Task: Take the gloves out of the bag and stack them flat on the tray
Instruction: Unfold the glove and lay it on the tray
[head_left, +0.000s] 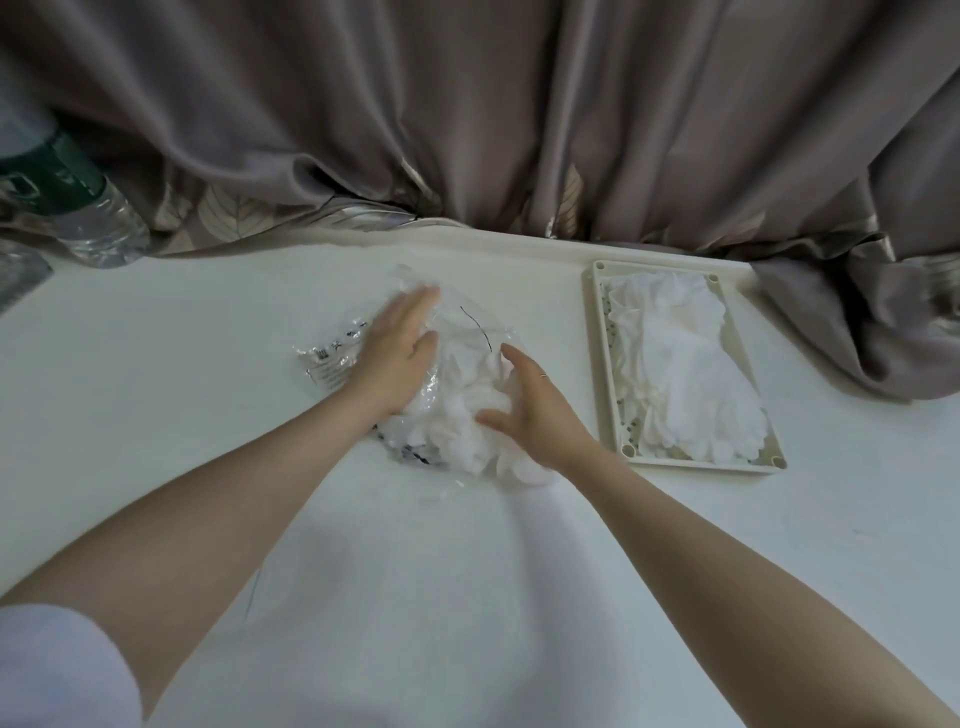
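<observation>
A clear plastic bag (337, 353) lies crumpled in the middle of the white table, with white gloves (462, 441) bunched at its near end. My left hand (400, 348) presses flat on the bag, fingers straight and pointing away. My right hand (530, 410) rests on the glove bundle with fingers spread and slightly bent; whether it grips a glove I cannot tell. To the right, a beige rectangular tray (605, 364) holds a flat pile of white gloves (696, 374).
A grey-brown curtain (467, 114) hangs along the table's far edge and drapes onto the table at the right (857, 322). A clear water bottle (78, 208) with a green label stands at the far left.
</observation>
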